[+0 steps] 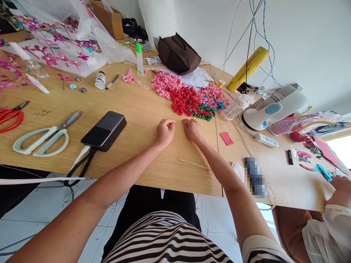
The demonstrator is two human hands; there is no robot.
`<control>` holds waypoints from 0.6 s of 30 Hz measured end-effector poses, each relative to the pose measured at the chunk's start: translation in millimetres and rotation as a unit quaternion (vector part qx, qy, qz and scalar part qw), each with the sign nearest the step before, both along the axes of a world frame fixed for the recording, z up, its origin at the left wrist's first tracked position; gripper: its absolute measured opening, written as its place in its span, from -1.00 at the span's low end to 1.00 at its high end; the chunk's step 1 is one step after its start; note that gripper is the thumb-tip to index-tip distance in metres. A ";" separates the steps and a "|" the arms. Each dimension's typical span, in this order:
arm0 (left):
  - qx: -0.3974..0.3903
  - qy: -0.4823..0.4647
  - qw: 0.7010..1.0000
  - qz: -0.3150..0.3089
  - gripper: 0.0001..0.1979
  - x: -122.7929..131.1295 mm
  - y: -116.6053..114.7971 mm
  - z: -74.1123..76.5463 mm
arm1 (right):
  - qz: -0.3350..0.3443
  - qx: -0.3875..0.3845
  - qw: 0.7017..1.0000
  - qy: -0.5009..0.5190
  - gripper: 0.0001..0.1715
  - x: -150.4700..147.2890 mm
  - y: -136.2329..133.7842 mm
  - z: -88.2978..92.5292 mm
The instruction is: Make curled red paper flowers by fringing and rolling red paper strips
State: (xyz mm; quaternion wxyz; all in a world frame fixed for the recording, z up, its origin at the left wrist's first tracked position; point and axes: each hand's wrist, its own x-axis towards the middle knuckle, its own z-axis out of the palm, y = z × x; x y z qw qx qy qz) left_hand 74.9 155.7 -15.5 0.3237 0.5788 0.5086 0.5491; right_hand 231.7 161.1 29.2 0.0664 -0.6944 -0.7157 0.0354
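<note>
The person's left hand (165, 132) and right hand (193, 130) rest on the wooden bench (137, 160), fingers (170, 125) curled narrow, nothing visible in them; nearby lie one power bank (103, 130), plus red scissors (11, 118) and pale green scissors (41, 137).

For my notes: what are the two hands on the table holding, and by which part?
No hold shows: curled left hand and curled right hand rest on the light wooden tabletop; a tiny item cannot be ruled out.

Right now the left hand (165, 132) and right hand (193, 130) sit curled on the wooden worktop (137, 153), just below a heap of red and pink paper flowers (186, 98), with a black power bank (104, 130) off to the left!
</note>
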 end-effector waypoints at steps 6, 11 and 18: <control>-0.015 0.002 1.000 0.004 -0.79 -2.3 1.3 -0.5 | -0.012 -0.027 1.000 0.010 -0.54 -23.1 27.5 3.6; -0.003 0.007 1.000 0.001 -0.80 -2.5 1.7 -2.8 | -0.019 -0.027 0.999 0.016 -0.53 -28.5 39.0 3.1; 0.002 0.011 1.000 0.002 -0.80 -3.1 2.3 -2.6 | 0.012 -0.005 1.000 0.021 -0.59 -11.4 9.1 -1.1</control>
